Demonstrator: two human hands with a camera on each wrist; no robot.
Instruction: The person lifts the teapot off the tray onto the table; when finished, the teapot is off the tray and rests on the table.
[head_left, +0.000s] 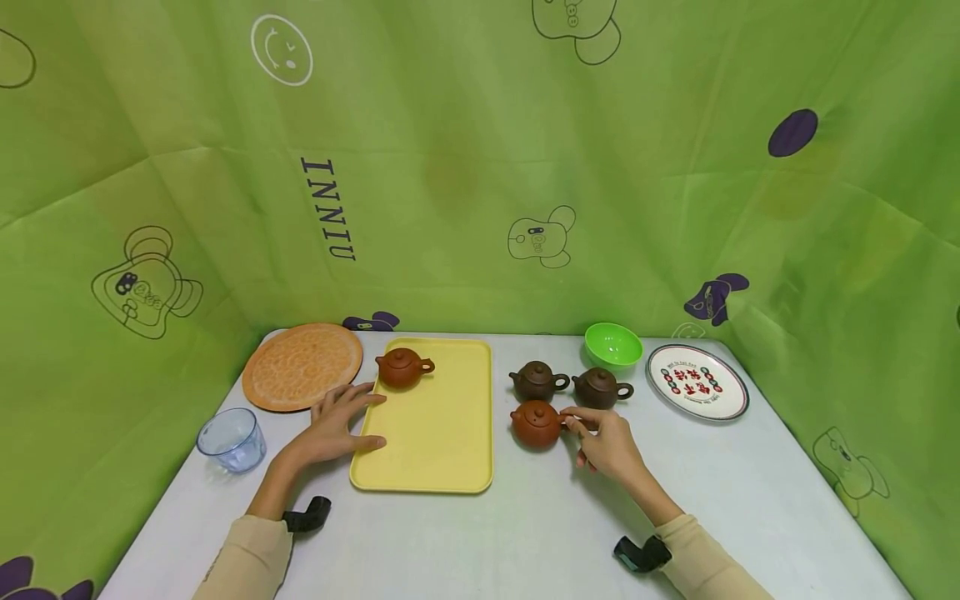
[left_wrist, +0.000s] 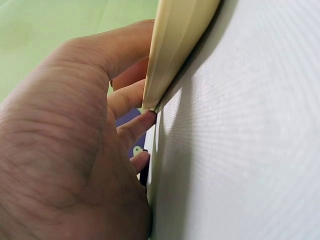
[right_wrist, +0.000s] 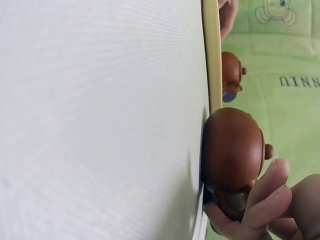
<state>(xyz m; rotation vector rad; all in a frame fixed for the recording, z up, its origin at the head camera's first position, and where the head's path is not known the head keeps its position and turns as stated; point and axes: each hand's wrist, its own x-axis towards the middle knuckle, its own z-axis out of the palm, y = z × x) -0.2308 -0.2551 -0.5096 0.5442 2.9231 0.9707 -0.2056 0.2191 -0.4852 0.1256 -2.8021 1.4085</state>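
My right hand (head_left: 603,443) is at the handle of the reddish-brown teapot (head_left: 536,423), fingertips (right_wrist: 270,175) pinched on the handle; the pot stands upright on the white table (head_left: 525,533), just right of the yellow tray (head_left: 442,433). My left hand (head_left: 337,425) lies at the tray's left edge with the fingers spread and nearly straight, the thumb over the rim (the wrist view shows fingers under the lip (left_wrist: 145,117), so the edge sits between thumb and fingers). It has hold of nothing else.

A second reddish teapot (head_left: 402,367) stands upright in the tray's far left corner. Two darker teapots (head_left: 538,380) (head_left: 600,387) stand side by side just behind the one I am touching. Further back sits a green bowl (head_left: 612,343); to its right a printed plate (head_left: 697,382). Left of the tray: an orange round mat (head_left: 302,367) and a clear glass cup (head_left: 231,439).
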